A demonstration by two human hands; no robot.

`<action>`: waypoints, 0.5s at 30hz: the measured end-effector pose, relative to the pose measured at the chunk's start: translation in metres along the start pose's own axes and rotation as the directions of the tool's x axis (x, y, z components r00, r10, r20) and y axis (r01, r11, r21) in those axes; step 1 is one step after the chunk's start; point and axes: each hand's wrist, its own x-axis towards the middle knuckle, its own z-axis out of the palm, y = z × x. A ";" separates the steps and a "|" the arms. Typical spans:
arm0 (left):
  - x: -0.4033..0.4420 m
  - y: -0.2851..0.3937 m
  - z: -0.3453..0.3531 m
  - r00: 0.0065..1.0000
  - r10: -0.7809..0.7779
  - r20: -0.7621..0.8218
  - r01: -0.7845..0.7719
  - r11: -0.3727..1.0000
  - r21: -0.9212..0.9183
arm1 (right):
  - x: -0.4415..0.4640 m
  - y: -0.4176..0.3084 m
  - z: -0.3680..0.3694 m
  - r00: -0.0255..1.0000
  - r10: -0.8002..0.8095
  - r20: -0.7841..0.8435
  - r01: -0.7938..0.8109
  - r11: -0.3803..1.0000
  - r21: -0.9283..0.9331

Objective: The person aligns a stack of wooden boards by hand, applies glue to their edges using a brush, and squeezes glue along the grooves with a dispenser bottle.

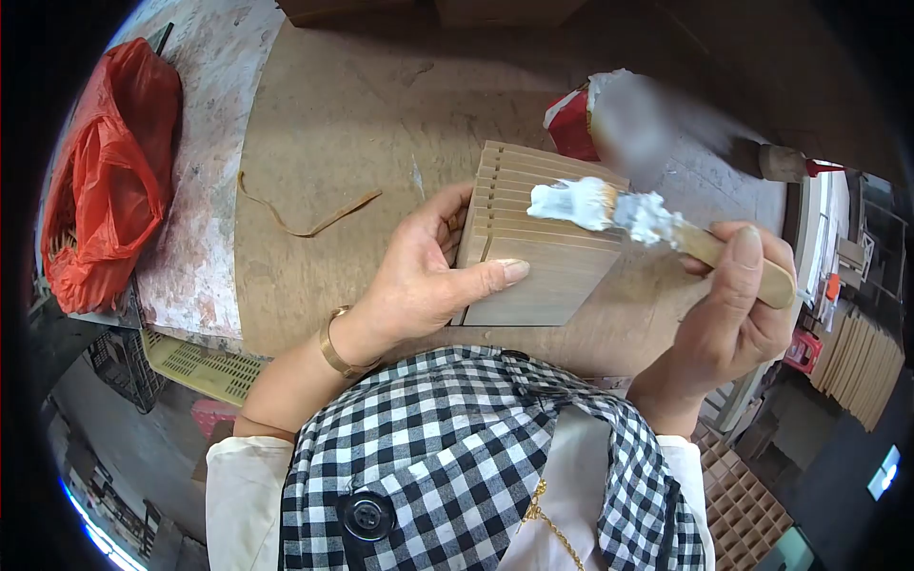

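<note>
My left hand grips a wooden block with parallel slots by its left side, thumb across the front and fingers behind. The block is tilted above the board-covered table. My right hand is closed round the wooden handle of a brush. Thick white paste coats the bristles and the metal band. The brush tip lies over the slotted face of the block; whether it touches the wood I cannot tell.
A red and white container smeared with white stands behind the block, partly blurred. On the brown board lies a thin brown strip. A red plastic bag sits at the left, above a yellow crate. Wooden panels stand at the right.
</note>
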 end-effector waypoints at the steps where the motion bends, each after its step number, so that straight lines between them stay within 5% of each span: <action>1: 0.000 -0.001 0.000 1.000 0.004 -0.006 -0.004 1.000 0.002 | -0.001 0.002 -0.004 0.998 0.031 -0.047 -0.031 0.999 -0.015; 8: 0.000 -0.002 0.000 1.000 0.017 -0.002 -0.017 1.000 -0.004 | 0.001 0.004 -0.012 0.983 -0.010 -0.181 -0.006 0.996 -0.088; 15: -0.002 0.001 0.001 1.000 0.013 0.003 -0.013 1.000 -0.007 | -0.002 -0.020 0.025 0.990 -0.116 0.084 0.112 0.992 0.060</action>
